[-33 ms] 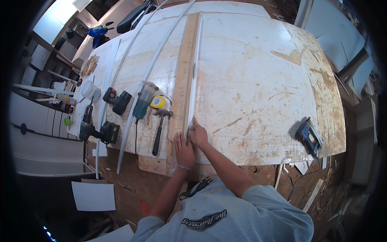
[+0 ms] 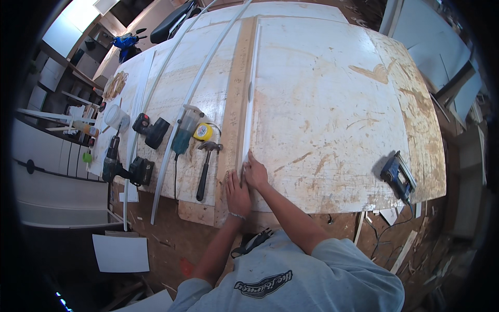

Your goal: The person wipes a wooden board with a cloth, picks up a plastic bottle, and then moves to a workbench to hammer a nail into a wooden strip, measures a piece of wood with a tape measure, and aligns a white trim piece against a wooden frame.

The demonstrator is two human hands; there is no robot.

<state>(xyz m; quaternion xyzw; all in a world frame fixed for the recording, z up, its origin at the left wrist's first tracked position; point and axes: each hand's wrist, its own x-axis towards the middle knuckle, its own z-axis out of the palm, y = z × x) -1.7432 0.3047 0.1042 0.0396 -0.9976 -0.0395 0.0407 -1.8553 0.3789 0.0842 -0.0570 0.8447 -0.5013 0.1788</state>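
Note:
A long thin white strip (image 2: 251,88) lies lengthwise on a big worn white board (image 2: 332,109), right beside a brown wooden batten (image 2: 236,99). My right hand (image 2: 255,172) grips the strip's near end with its fingertips. My left hand (image 2: 238,193) lies flat just to its left, on the near end of the batten, fingers pointing at the strip's end. Both forearms come in from the lower edge.
Left of the batten lie a hammer (image 2: 205,169), a yellow tape measure (image 2: 203,132), a teal power tool (image 2: 183,136), two cordless drills (image 2: 125,167) and two long curved white strips (image 2: 171,130). A blue jigsaw (image 2: 398,177) sits at the board's near right corner. Offcuts litter the floor.

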